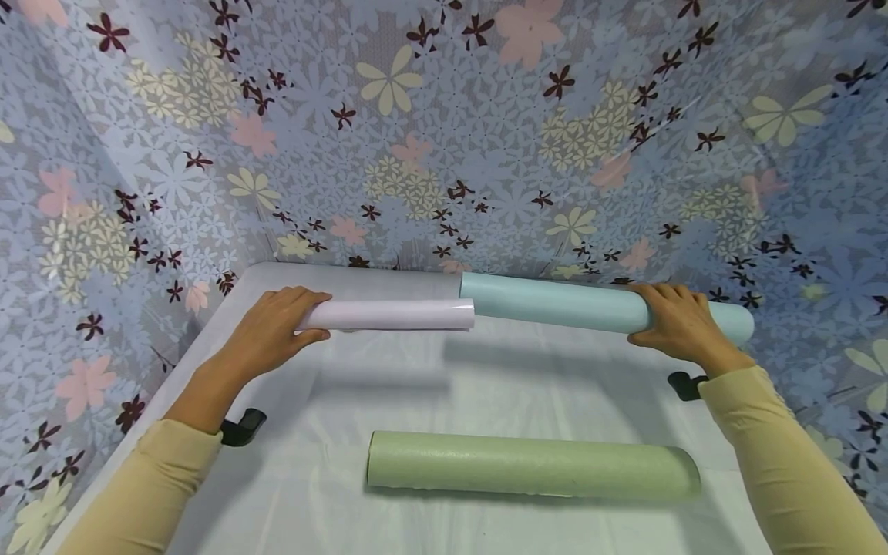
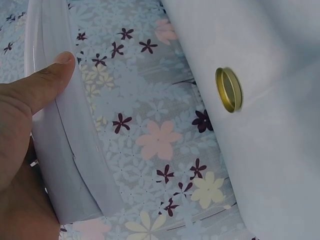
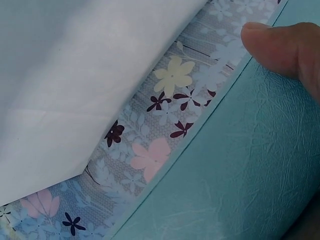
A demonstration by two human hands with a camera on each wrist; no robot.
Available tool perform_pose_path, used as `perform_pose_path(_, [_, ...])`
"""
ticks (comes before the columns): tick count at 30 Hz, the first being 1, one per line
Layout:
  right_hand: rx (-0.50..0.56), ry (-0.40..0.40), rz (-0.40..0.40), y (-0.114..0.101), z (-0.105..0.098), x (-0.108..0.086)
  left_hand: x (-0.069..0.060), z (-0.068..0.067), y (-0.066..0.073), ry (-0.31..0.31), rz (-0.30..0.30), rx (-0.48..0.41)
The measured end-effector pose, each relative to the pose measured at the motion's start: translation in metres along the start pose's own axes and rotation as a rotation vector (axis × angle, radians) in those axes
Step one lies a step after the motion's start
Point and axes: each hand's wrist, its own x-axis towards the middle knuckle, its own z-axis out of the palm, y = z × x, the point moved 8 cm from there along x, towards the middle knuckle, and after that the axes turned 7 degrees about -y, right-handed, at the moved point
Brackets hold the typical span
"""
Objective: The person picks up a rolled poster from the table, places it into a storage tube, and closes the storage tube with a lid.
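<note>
My left hand [image 1: 274,331] grips the left end of a pale lavender paper roll [image 1: 395,314], and its thumb [image 2: 52,80] presses on the roll's overlapping edge in the left wrist view. My right hand [image 1: 676,324] holds a thicker light blue roll [image 1: 555,303] near its right end. That roll's wrinkled, glossy surface [image 3: 225,165] shows in the right wrist view. Both rolls are raised, casting shadows below. In the head view the lavender roll's right end overlaps the blue roll's left end; whether they touch I cannot tell. A green roll [image 1: 534,466] lies across the table nearer to me.
A gold-coloured ring [image 2: 229,90] sits on the white-covered table [image 1: 486,401] near its far edge, mostly hidden behind the lavender roll in the head view. Flowered curtains [image 1: 444,139] hang round the back and sides. Black wrist mounts [image 1: 243,428] show beside both sleeves.
</note>
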Motion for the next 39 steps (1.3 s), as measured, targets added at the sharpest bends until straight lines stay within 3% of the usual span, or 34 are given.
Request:
perform_pose_path(7, [0.01, 0.012, 0.001, 0.002, -0.003, -0.004, -0.001, -0.006, -0.006, 0.008, -0.012, 0.0])
perform_pose_path(23, [0.0, 0.016, -0.023, 0.0, -0.005, -0.009, -0.001, -0.002, -0.024, -0.048, -0.1, -0.001])
perform_pose_path(39, [-0.007, 0.025, -0.044, -0.008, -0.007, -0.009, 0.002, 0.003, -0.024, -0.02, -0.094, -0.011])
